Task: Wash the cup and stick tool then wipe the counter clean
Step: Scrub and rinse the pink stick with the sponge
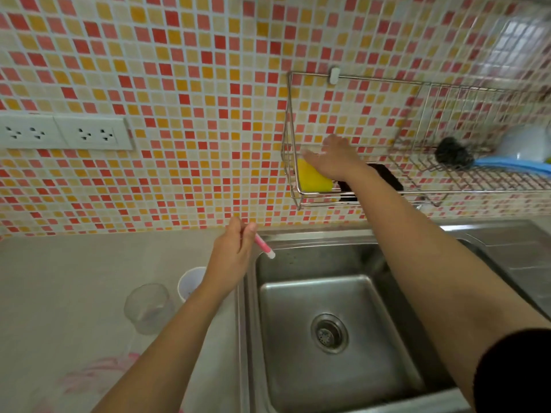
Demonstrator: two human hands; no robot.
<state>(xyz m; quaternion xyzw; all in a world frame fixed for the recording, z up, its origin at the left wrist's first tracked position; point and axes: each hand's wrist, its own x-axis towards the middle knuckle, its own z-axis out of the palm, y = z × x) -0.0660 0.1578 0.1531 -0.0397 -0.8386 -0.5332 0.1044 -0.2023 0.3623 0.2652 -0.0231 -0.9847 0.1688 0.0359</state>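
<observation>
My left hand point(231, 253) holds a pink stick tool point(264, 247) with a white tip over the sink's back left corner. A white cup point(188, 283) stands on the counter point(74, 278) just left of the sink, partly hidden by my left wrist. Beside it stands a clear plastic cup point(147, 307). My right hand point(332, 159) reaches into the wire wall rack point(290, 138), its fingers spread over a yellow sponge point(313, 178). Whether the fingers touch the sponge is blurred.
The steel sink point(328, 296) with a round drain point(329, 333) fills the middle. The rack also carries a black sponge point(387, 174), a dark scrubber point(453, 153), a blue-handled brush point(512, 166) and a white bowl point(524, 143). Wall sockets point(64, 132) sit at left.
</observation>
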